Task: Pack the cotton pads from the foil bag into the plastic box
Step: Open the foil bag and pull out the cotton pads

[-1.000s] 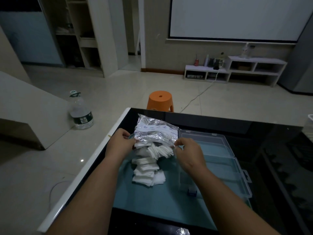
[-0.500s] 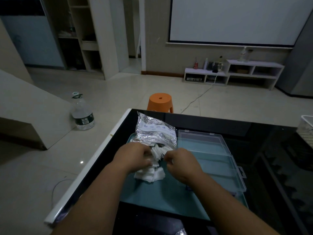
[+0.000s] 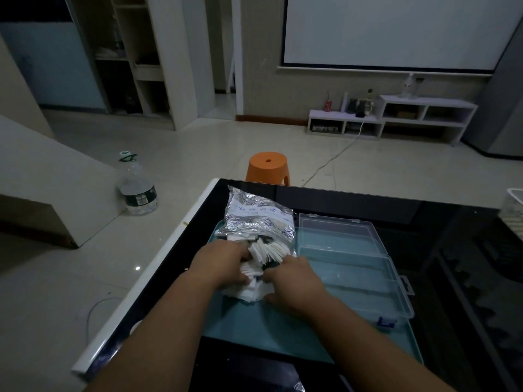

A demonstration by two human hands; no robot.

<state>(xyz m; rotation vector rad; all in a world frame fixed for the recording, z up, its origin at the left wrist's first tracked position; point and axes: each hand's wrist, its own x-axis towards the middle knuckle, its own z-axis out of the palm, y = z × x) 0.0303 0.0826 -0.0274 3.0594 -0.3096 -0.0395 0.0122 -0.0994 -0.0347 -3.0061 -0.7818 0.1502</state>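
Your left hand [image 3: 223, 261] and right hand [image 3: 294, 281] both hold the pads [image 3: 268, 251] by the bag [image 3: 254, 219], so next you should lift them into the box [image 3: 402, 292].

Dim room, bluish cast, wide-angle bending at edges, floor glints.

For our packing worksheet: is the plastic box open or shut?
Open. The plastic box lies with its lid folded back flat, and its inside looks empty.
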